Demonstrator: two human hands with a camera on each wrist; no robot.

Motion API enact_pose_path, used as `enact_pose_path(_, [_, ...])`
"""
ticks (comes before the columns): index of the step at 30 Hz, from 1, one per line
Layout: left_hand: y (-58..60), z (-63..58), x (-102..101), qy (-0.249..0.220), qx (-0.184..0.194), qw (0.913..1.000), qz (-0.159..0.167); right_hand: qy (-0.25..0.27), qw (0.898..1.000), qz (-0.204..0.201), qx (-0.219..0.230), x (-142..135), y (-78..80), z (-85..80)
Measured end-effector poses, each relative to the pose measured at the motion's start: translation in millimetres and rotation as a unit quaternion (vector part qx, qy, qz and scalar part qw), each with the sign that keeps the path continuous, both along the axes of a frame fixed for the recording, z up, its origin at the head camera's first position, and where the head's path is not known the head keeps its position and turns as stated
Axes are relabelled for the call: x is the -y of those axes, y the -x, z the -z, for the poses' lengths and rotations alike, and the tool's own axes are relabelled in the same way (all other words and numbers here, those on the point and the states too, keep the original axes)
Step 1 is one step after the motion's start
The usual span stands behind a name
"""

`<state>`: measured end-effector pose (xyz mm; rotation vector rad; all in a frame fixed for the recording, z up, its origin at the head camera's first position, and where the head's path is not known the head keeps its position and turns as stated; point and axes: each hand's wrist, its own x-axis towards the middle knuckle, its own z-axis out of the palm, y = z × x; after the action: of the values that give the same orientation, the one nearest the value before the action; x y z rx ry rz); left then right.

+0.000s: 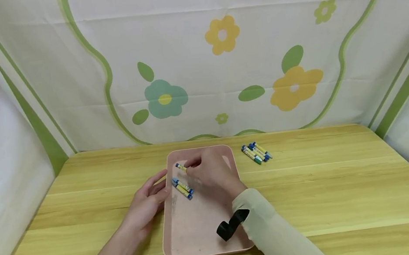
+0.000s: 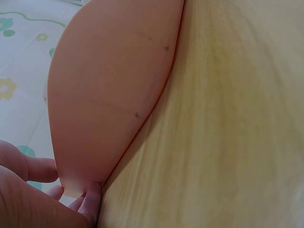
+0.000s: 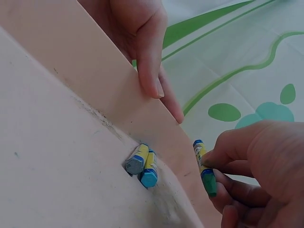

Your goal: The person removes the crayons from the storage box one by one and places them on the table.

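Observation:
My right hand (image 1: 213, 171), over the far part of a pink tray (image 1: 205, 237), pinches a green crayon (image 3: 204, 168) in a yellow and blue wrapper between thumb and fingers. Below it in the head view, two more crayons, one grey (image 3: 136, 160) and one light blue (image 3: 149, 171), lie side by side on the tray floor near its left wall. At the tray's left rim, my left hand (image 1: 146, 204) holds the edge. Its thumb reaches the rim while other fingers (image 2: 91, 204) touch the outside of the wall.
Several crayons (image 1: 257, 152) in similar wrappers lie grouped on the wooden table (image 1: 336, 187), right of the tray's far corner. A white cloth (image 1: 196, 71) printed with flowers hangs along the table's back edge, with white cloth sides left and right.

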<state>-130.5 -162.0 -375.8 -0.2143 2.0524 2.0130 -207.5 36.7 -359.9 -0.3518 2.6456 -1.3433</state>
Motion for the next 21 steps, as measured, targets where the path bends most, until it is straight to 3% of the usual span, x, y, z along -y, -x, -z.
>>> enact_pose_path(21, [-0.6,-0.1,-0.4,0.003,-0.002,1.0000,0.000,0.026,0.999,0.012,0.019,0.0,-0.8,-2.7])
